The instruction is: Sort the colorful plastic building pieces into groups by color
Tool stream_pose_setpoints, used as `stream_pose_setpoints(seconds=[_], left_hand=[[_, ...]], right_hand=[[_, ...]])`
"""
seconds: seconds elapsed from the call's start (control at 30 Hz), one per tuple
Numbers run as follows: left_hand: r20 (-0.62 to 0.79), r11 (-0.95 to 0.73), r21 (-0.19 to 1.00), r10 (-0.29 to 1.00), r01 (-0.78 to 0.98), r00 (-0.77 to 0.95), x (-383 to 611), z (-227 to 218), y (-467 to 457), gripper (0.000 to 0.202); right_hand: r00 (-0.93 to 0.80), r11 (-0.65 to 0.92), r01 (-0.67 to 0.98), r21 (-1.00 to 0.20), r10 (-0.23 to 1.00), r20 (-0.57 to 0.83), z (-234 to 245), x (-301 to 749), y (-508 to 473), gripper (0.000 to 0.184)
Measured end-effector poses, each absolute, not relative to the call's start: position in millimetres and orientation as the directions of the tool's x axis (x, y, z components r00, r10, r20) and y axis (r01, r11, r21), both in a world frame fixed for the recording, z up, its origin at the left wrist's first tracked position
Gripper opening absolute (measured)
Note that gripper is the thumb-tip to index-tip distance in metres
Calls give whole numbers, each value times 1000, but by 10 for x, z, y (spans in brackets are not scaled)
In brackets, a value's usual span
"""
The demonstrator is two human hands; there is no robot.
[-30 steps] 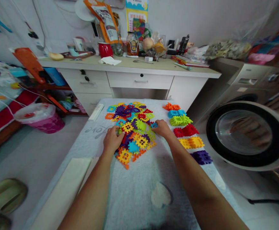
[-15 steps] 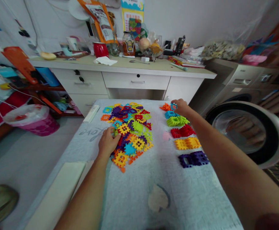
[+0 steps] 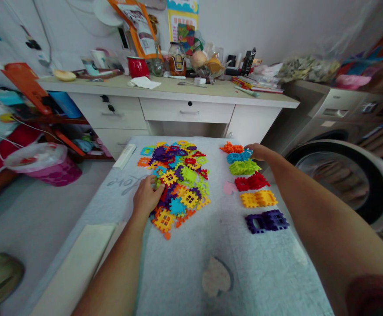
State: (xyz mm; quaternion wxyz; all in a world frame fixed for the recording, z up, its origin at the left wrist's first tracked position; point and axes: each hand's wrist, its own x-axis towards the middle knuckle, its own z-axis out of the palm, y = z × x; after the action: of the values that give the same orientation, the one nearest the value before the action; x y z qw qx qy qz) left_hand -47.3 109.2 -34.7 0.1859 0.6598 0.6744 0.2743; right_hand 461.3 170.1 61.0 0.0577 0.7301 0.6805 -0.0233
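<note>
A heap of mixed coloured plastic grid tiles [image 3: 178, 177] lies on a pale cloth-covered table [image 3: 191, 263]. To its right runs a column of sorted stacks: orange [image 3: 231, 148], blue [image 3: 239, 156], green [image 3: 244, 167], red [image 3: 251, 181], yellow [image 3: 258, 199] and purple [image 3: 266, 220]. My left hand [image 3: 147, 197] rests at the heap's left edge with its fingers curled onto the tiles. My right hand [image 3: 259, 152] reaches to the right end of the blue stack; its fingers are bent at the tiles and partly hidden.
A white desk [image 3: 178, 103] with drawers and clutter stands beyond the table. A washing machine with an open round door [image 3: 352, 184] is at the right. A pink bin [image 3: 43, 164] sits at the left on the floor. A cream board [image 3: 76, 272] lies along the table's left edge.
My right hand left the heap with a blue tile, swung right to the sorted column and came down at the blue stack. My left hand stayed at the heap's left edge.
</note>
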Motion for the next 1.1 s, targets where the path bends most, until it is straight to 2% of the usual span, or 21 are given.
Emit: stream_pose_setpoints(seconds=[0.17,0.33,0.43,0.57,0.7,0.87,0.93,1.0,1.1], left_hand=[[116,-19,623,991,782,-68,-472,-349,1092,48],[105,-19,627,993,779,-61,-471,-346,1093,48],[110,-18,626,992,779,-65,-462,-329,1082,47],[121,-27,638,990,770,-65,-451,-295,1064,44],[110,-27,652,992,758,-58,-449,-260,1055,39],[108,-32,686,992,727,-58,-447,-227,1048,35],[122,-40,694,991,719,-62,-449,-230,1049,34],[143,-52,711,987,702,-72,-455,-248,1058,33],[172,-84,770,982,633,-80,-461,-292,1083,32]], right_hand=[[87,-70,994,86,974,-210,588,4629,1757,62],[84,-73,996,56,973,-215,598,4597,1745,63],[130,-126,991,34,976,-173,643,4540,1696,62],[153,-153,987,-47,988,1,761,4308,1615,62],[-6,34,979,-201,991,134,841,3748,1419,51],[-386,402,815,-418,914,126,693,2716,820,45],[-515,518,732,-442,846,138,556,2358,562,53],[-559,558,695,-454,816,147,398,2097,367,65],[-534,531,723,-441,835,130,179,1882,223,70]])
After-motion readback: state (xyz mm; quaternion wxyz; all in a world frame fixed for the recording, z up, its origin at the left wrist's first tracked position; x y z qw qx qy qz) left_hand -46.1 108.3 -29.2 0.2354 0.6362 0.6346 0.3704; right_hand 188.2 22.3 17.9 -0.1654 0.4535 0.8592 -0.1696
